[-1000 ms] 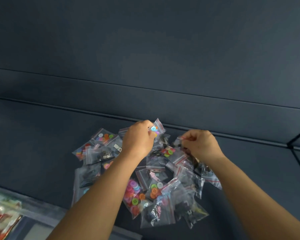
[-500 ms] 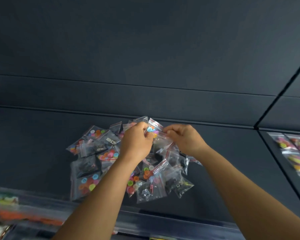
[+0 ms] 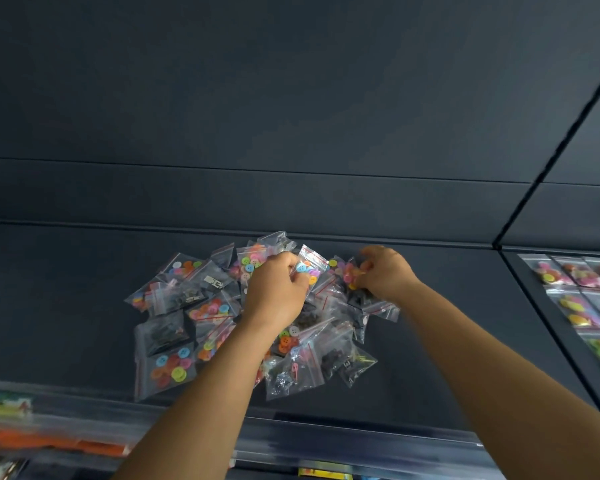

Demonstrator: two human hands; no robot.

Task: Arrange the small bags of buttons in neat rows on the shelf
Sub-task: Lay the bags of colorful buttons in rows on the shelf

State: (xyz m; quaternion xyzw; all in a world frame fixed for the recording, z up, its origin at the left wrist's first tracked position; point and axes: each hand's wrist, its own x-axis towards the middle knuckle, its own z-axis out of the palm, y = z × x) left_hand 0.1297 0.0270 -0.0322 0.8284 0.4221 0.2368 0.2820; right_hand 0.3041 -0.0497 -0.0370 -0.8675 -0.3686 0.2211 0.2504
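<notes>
Clear red-striped button bag (image 3: 310, 270), bright buttons inside.

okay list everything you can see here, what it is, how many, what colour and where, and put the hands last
pile of button bags: too many and too overlapped to count, clear plastic with red seal lines, bright or dark contents, middle of the shelf
rows of button bags: several, cut off by the frame edge, clear with pink and yellow buttons, right-hand section
shelf: one, dark blue-grey, under the pile
left hand: one, pinching a bag of pastel buttons
right hand: one, gripping a bag of pink buttons
</notes>
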